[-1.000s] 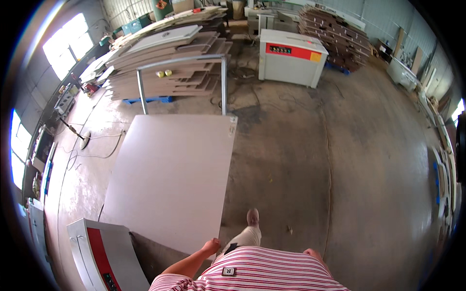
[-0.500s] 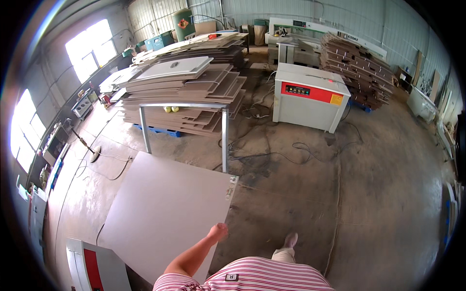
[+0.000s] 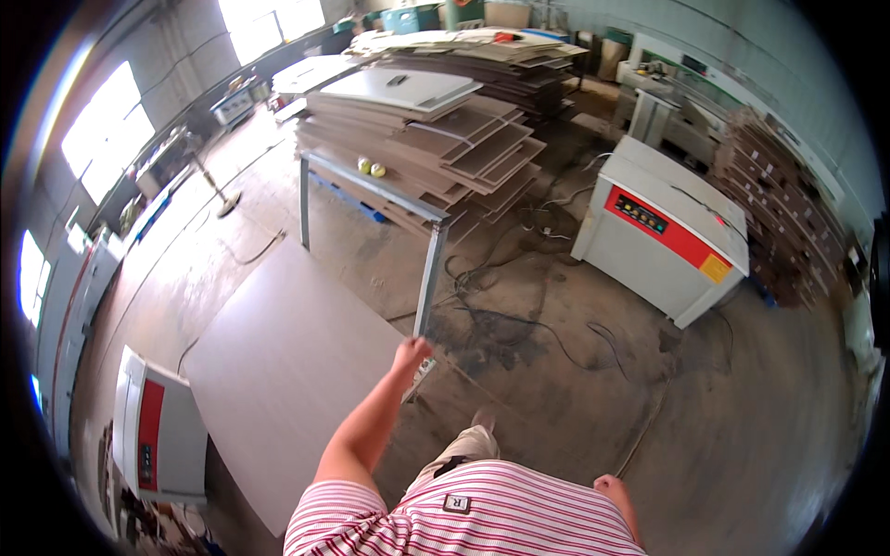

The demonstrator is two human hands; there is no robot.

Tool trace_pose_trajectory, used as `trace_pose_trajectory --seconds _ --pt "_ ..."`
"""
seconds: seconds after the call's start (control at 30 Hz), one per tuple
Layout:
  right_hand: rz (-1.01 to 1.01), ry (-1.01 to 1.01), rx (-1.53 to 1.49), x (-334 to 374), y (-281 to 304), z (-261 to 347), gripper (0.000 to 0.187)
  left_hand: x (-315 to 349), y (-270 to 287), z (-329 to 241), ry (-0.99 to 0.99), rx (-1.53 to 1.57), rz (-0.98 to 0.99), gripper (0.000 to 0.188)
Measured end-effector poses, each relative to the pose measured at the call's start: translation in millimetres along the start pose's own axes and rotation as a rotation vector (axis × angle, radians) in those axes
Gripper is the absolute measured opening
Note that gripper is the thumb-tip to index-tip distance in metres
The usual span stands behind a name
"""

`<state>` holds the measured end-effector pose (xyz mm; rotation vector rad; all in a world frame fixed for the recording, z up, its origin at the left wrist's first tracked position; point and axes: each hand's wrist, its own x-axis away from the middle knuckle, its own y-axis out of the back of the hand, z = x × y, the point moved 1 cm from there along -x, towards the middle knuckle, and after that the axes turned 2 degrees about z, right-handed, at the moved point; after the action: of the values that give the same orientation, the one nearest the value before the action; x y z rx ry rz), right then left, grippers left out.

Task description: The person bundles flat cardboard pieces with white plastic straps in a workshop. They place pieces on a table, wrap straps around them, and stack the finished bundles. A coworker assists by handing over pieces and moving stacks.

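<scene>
My left hand [image 3: 411,355] is curled closed in front of me, above the right edge of a large pale grey tabletop [image 3: 287,361]. It appears to hold nothing. Beyond it, a metal frame [image 3: 380,191] rises at the tabletop's far end, and a small labelled patch [image 3: 425,367] at the corner is partly covered by the hand. Low at my right side, my right hand [image 3: 612,484] hangs with its fingers folded in and nothing visible in them. Two yellowish rolls [image 3: 371,168] show just behind the frame's top bar.
Stacked brown boards [image 3: 436,139] stand beyond the frame. To the right is a white machine with a red panel [image 3: 663,227], with cables [image 3: 547,324] across the floor before it. A similar red-striped machine [image 3: 162,431] stands at left. More brown panels [image 3: 779,204] are piled far right.
I have stepped forward and the view has turned, so the frame and machine look nearer. My left hand has moved towards the tabletop's far corner. My right hand has come into view.
</scene>
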<state>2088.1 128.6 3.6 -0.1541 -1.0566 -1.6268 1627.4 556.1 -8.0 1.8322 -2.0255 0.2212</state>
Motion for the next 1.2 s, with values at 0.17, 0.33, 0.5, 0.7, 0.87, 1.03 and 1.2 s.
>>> trace_pose_trajectory --seconds 0.17,0.33,0.5,0.7,0.87,1.03,1.2 --pt "0.014 0.054 -0.09 -138 71 21 0.018 -154 -18 -83 -0.07 0.158 -0.163 0.051" --pt "0.102 -0.005 0.172 -229 132 47 0.025 -269 -42 -178 0.025 0.256 -0.41 0.104" --pt "0.257 -0.052 0.266 -321 200 73 0.026 -329 -73 -210 0.137 0.059 -0.717 0.081" --pt "0.46 -0.013 0.52 -445 289 78 0.028 -298 -116 -196 0.131 -0.137 -0.945 0.064" --pt "0.506 0.368 0.77 -574 380 128 0.03 -182 -181 -177 0.12 0.192 -0.838 0.047" --pt "0.333 0.708 0.633 -703 393 304 0.024 -59 -260 -141 0.175 -0.187 -0.838 0.066" --pt "0.504 1.003 0.348 -634 346 442 0.024 52 -360 -175 0.376 -0.252 -0.817 0.065"
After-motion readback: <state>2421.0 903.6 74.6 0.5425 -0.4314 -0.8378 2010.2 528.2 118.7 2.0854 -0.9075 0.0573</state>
